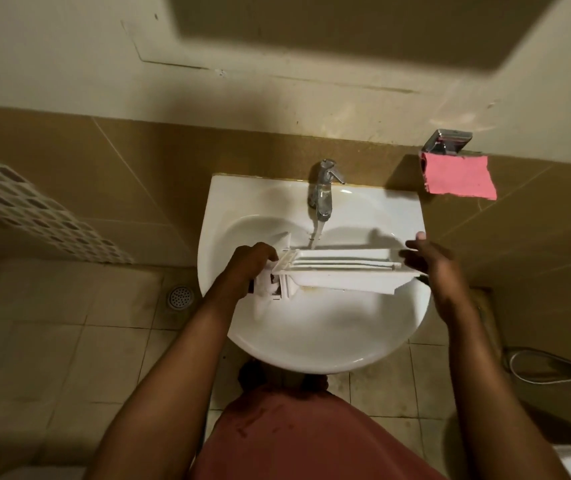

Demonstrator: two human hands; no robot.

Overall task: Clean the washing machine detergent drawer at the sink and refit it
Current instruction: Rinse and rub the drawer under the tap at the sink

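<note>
The white plastic detergent drawer [339, 271] lies crosswise over the white sink [312, 344], its open compartments facing up. My left hand [249, 268] is shut on the drawer's left end, by the front panel. My right hand [433, 268] is at the drawer's right end, fingers spread and touching its edge, thumb raised near the sink rim. Water runs in a thin stream from the chrome tap [324, 188] and falls just behind the drawer.
A pink cloth [459, 181] hangs from a chrome holder [447, 142] on the tiled wall at the right. A floor drain [181, 296] lies left of the sink. A hose with a spray head [554, 370] rests on the floor at the right.
</note>
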